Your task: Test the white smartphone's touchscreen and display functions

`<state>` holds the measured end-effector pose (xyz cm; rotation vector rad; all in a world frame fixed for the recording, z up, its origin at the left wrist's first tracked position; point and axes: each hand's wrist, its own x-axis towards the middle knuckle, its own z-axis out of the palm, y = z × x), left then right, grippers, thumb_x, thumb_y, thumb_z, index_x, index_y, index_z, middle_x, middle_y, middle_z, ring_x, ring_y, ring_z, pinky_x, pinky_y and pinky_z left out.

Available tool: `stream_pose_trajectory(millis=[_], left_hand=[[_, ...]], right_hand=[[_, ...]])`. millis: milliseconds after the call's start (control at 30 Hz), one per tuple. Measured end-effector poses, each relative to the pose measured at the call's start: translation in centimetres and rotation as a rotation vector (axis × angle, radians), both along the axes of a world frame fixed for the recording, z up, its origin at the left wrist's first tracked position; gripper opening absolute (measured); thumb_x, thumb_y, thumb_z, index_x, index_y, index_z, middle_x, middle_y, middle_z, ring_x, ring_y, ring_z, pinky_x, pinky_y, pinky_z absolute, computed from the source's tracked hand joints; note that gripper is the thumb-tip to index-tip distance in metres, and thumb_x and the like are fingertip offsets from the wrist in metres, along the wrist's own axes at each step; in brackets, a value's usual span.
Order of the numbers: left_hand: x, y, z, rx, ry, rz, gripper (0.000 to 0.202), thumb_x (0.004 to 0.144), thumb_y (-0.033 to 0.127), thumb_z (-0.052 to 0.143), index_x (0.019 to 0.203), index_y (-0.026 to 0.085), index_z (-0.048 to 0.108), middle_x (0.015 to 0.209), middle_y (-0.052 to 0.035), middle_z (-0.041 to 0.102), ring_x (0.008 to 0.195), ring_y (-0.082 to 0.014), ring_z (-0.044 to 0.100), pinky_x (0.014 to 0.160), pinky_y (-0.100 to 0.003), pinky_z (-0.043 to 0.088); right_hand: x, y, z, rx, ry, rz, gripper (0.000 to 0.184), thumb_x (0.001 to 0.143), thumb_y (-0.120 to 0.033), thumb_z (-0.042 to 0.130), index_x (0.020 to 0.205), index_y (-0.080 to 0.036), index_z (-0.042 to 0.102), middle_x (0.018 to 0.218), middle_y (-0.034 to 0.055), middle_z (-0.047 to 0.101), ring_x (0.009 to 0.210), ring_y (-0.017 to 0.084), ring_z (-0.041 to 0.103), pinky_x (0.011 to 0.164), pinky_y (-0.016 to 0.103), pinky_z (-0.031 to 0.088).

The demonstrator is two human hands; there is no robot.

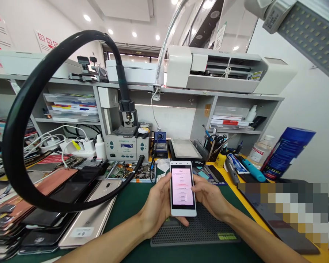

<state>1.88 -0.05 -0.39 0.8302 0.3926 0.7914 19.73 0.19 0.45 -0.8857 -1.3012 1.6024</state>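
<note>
A white smartphone (pixel 182 212) is held upright in front of me, its lit screen showing a pale pink page with lines of text too small to read. My left hand (pixel 157 204) wraps around the phone's left side, with fingers behind it and one fingertip showing below the bottom edge. On the other side, my right hand (pixel 210 193) grips the right edge, its thumb at the border of the screen. Beneath the phone lies a dark honeycomb-patterned mat (pixel 197 233) on a green work surface (pixel 131 204).
Stacked phones (pixel 90 215) crowd the left side. A thick black hose (pixel 11 120) loops from the rework station (pixel 126 146) across the left foreground. Behind sits a tray of circuit boards (pixel 120 171). A tool holder (pixel 214 149), bottle (pixel 260 151) and blue can (pixel 287 153) stand at right.
</note>
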Motion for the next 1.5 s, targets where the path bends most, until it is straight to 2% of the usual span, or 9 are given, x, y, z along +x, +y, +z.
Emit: stream_pose_trajectory(millis=[200, 600, 867, 1133, 1267, 1500], left_hand=[[0.00, -0.08, 0.21, -0.004, 0.014, 0.006, 0.058, 0.091, 0.060, 0.038, 0.127, 0.020, 0.059, 0.108, -0.0142, 0.057, 0.091, -0.0270, 0.058, 0.056, -0.034, 0.057], [0.01, -0.17, 0.23, 0.024, 0.008, 0.003, 0.058, 0.091, 0.061, 0.037, 0.126, 0.020, 0.060, 0.106, -0.0135, 0.058, 0.091, -0.0274, 0.058, 0.059, -0.038, 0.057], [0.05, -0.17, 0.27, 0.020, 0.000, -0.008, 0.058, 0.092, 0.060, 0.036, 0.125, 0.019, 0.060, 0.103, -0.0131, 0.057, 0.088, -0.0260, 0.058, 0.056, -0.034, 0.056], [0.03, -0.02, 0.08, 0.030, 0.018, 0.006, 0.058, 0.091, 0.061, 0.036, 0.125, 0.020, 0.060, 0.107, -0.0139, 0.058, 0.093, -0.0294, 0.058, 0.060, -0.041, 0.057], [-0.04, -0.01, 0.06, 0.027, 0.028, 0.010, 0.060, 0.090, 0.062, 0.037, 0.127, 0.020, 0.059, 0.109, -0.0148, 0.059, 0.094, -0.0309, 0.059, 0.062, -0.042, 0.057], [-0.02, -0.05, -0.01, 0.019, 0.027, 0.007, 0.061, 0.090, 0.062, 0.037, 0.128, 0.019, 0.058, 0.109, -0.0154, 0.059, 0.094, -0.0313, 0.059, 0.061, -0.043, 0.057]], right_hand=[[0.14, 0.11, -0.30, 0.028, 0.004, 0.007, 0.044, 0.078, -0.017, 0.047, 0.119, -0.021, 0.063, 0.098, 0.0064, 0.071, 0.089, 0.025, 0.062, 0.083, 0.039, 0.045], [-0.10, 0.11, -0.16, -0.004, -0.002, -0.041, 0.043, 0.071, -0.019, 0.052, 0.112, -0.019, 0.065, 0.103, 0.0070, 0.071, 0.097, 0.028, 0.061, 0.082, 0.040, 0.046], [-0.07, 0.01, 0.01, -0.007, -0.009, -0.040, 0.042, 0.071, -0.020, 0.052, 0.111, -0.019, 0.064, 0.103, 0.0075, 0.070, 0.095, 0.028, 0.061, 0.081, 0.040, 0.046], [-0.09, -0.04, 0.07, -0.002, -0.009, -0.028, 0.043, 0.072, -0.019, 0.051, 0.113, -0.019, 0.064, 0.103, 0.0077, 0.070, 0.095, 0.028, 0.060, 0.079, 0.039, 0.046], [0.01, -0.06, -0.03, 0.006, -0.021, -0.012, 0.044, 0.074, -0.020, 0.051, 0.117, -0.019, 0.062, 0.106, 0.0085, 0.070, 0.095, 0.028, 0.060, 0.079, 0.040, 0.046], [-0.04, -0.07, 0.07, 0.004, -0.027, -0.028, 0.043, 0.072, -0.020, 0.052, 0.114, -0.019, 0.064, 0.103, 0.0080, 0.070, 0.095, 0.028, 0.060, 0.079, 0.039, 0.046]])
